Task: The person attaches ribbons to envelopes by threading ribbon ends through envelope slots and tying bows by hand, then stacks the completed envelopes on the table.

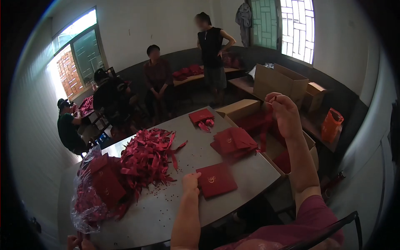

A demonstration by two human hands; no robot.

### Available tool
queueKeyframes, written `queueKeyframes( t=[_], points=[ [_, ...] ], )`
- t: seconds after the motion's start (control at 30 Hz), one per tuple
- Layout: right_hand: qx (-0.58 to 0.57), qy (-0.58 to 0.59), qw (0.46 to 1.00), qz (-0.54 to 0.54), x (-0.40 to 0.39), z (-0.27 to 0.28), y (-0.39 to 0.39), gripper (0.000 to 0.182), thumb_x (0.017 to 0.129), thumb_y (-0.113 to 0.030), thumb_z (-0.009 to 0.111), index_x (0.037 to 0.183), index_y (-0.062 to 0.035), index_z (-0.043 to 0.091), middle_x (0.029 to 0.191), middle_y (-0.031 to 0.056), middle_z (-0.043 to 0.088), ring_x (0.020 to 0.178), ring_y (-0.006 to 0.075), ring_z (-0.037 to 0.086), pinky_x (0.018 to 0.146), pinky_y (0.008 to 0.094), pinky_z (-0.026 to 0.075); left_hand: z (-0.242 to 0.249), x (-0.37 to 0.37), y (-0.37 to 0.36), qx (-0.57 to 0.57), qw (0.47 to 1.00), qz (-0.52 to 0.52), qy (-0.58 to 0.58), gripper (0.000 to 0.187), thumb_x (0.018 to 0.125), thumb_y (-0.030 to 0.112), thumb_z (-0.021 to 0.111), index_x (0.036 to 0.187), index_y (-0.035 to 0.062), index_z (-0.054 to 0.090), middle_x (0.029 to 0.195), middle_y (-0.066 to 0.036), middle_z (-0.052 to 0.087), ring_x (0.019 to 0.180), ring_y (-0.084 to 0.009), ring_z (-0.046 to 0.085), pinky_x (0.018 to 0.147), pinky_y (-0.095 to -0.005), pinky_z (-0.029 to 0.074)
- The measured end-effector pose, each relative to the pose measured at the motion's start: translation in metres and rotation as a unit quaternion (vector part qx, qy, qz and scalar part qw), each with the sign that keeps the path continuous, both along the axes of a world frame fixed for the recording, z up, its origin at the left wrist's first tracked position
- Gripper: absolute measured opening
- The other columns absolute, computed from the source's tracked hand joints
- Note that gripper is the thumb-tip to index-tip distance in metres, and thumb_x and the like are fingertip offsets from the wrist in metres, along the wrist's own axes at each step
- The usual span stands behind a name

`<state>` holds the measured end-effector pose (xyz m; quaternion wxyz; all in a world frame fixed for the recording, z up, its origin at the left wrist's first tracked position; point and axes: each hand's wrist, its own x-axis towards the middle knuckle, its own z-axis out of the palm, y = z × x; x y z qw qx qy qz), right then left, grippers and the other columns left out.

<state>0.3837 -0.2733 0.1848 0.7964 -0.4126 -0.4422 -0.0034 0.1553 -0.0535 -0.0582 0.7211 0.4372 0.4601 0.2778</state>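
My left hand is closed on the left edge of a flat red gift bag with a gold logo, which lies on the table in front of me. Raised to the right, above an open carton, my right hand pinches a red ribbon that hangs down from the fingers. A thin pale bit shows at those fingertips, too small to name. Beyond the gift bag lies a fanned stack of similar red bags. To the left, a large heap of red ribbons covers part of the table.
An open carton with red pieces inside stands against the table's right edge. Clear plastic wraps more red bags at left. A smaller red stack lies farther back. Another person's hand shows at bottom left; several people are behind the table.
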Motion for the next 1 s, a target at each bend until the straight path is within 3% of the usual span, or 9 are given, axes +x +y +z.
queueKeyframes(
  t=[0.13, 0.2, 0.27, 0.33, 0.4, 0.5, 0.57, 0.8, 1.0],
  points=[
    [-0.068, 0.140, 0.980, 0.125, -0.001, -0.030, 0.000, 0.010, 0.091, -0.004, 0.062, 0.100, -0.0019, 0.063, 0.084, 0.0077, 0.066, 0.074, 0.0131, 0.064, 0.067, 0.0277, 0.054, 0.004, -0.001, -0.004, -0.032, 0.999, -0.004, -0.044, 0.021, 0.083, 0.006, 0.070, 0.101, -0.0040, 0.064, 0.094, -0.012, 0.067, 0.084, -0.0206, 0.063, 0.075, -0.0348, 0.052],
    [-0.208, 0.187, 0.953, 0.115, -0.008, -0.052, 0.016, 0.013, 0.091, -0.006, 0.064, 0.102, -0.0005, 0.063, 0.083, 0.0073, 0.066, 0.070, 0.0116, 0.063, 0.062, 0.0254, 0.053, 0.012, -0.002, -0.005, -0.043, 0.998, -0.009, -0.051, 0.022, 0.083, 0.005, 0.070, 0.102, -0.0040, 0.064, 0.094, -0.012, 0.067, 0.084, -0.0205, 0.063, 0.075, -0.0349, 0.052],
    [-0.325, 0.131, 0.924, 0.153, -0.019, -0.069, 0.034, 0.017, 0.091, -0.008, 0.065, 0.105, 0.0012, 0.063, 0.083, 0.0073, 0.066, 0.067, 0.0108, 0.062, 0.059, 0.0230, 0.052, 0.021, -0.002, -0.008, -0.001, 1.000, -0.014, 0.019, 0.021, 0.085, 0.008, 0.068, 0.103, -0.0020, 0.065, 0.098, -0.010, 0.067, 0.089, -0.0192, 0.063, 0.079, -0.0331, 0.051],
    [-0.394, 0.126, 0.891, 0.190, -0.026, -0.101, 0.056, 0.022, 0.090, -0.004, 0.062, 0.111, 0.0022, 0.063, 0.085, 0.0065, 0.066, 0.067, 0.0107, 0.062, 0.059, 0.0233, 0.051, -0.019, 0.000, 0.013, -0.003, 0.997, -0.005, -0.080, 0.019, 0.088, 0.011, 0.065, 0.103, 0.0000, 0.065, 0.099, -0.008, 0.067, 0.092, -0.0185, 0.062, 0.081, -0.0320, 0.050],
    [-0.446, 0.135, 0.852, 0.241, -0.035, -0.123, 0.074, 0.023, 0.092, -0.007, 0.059, 0.113, 0.0027, 0.063, 0.083, 0.0043, 0.064, 0.071, 0.0082, 0.059, 0.063, 0.0229, 0.049, -0.006, -0.005, 0.009, -0.072, 0.985, 0.001, -0.155, 0.016, 0.091, 0.013, 0.061, 0.102, 0.0021, 0.064, 0.096, -0.007, 0.066, 0.089, -0.0193, 0.062, 0.082, -0.0334, 0.049],
    [-0.465, 0.154, 0.823, 0.287, -0.045, -0.158, 0.103, 0.023, 0.093, -0.009, 0.058, 0.113, 0.0010, 0.065, 0.082, 0.0013, 0.063, 0.076, 0.0063, 0.057, 0.068, 0.0217, 0.048, 0.006, -0.012, 0.008, -0.082, 0.988, 0.001, -0.133, 0.016, 0.092, 0.014, 0.060, 0.103, 0.0029, 0.063, 0.097, -0.007, 0.067, 0.089, -0.0192, 0.062, 0.081, -0.0340, 0.050],
    [-0.484, 0.084, 0.822, 0.287, -0.046, -0.175, 0.116, 0.020, 0.092, -0.009, 0.058, 0.109, -0.0009, 0.065, 0.083, 0.0003, 0.063, 0.074, 0.0060, 0.058, 0.066, 0.0211, 0.048, 0.005, -0.010, 0.010, -0.085, 0.985, -0.013, -0.150, 0.016, 0.093, 0.015, 0.060, 0.104, 0.0033, 0.063, 0.096, -0.006, 0.067, 0.086, -0.0190, 0.063, 0.079, -0.0346, 0.050],
    [-0.521, 0.065, 0.800, 0.292, -0.062, -0.195, 0.131, 0.012, 0.089, -0.010, 0.061, 0.098, -0.0010, 0.062, 0.083, 0.0011, 0.063, 0.071, 0.0071, 0.060, 0.060, 0.0212, 0.049, 0.021, -0.013, 0.003, -0.090, 0.991, -0.015, -0.103, 0.015, 0.092, 0.015, 0.063, 0.103, 0.0051, 0.062, 0.092, -0.004, 0.067, 0.080, -0.0172, 0.063, 0.073, -0.0341, 0.050],
    [-0.480, 0.063, 0.818, 0.310, -0.068, -0.214, 0.124, 0.011, 0.090, -0.004, 0.060, 0.100, 0.0000, 0.060, 0.082, 0.0040, 0.064, 0.075, 0.0115, 0.068, 0.062, 0.0236, 0.053, 0.018, -0.014, 0.002, -0.100, 0.994, -0.003, -0.051, 0.014, 0.088, 0.013, 0.067, 0.099, 0.0052, 0.062, 0.092, -0.004, 0.067, 0.079, -0.0157, 0.063, 0.072, -0.0313, 0.049]
  ],
)
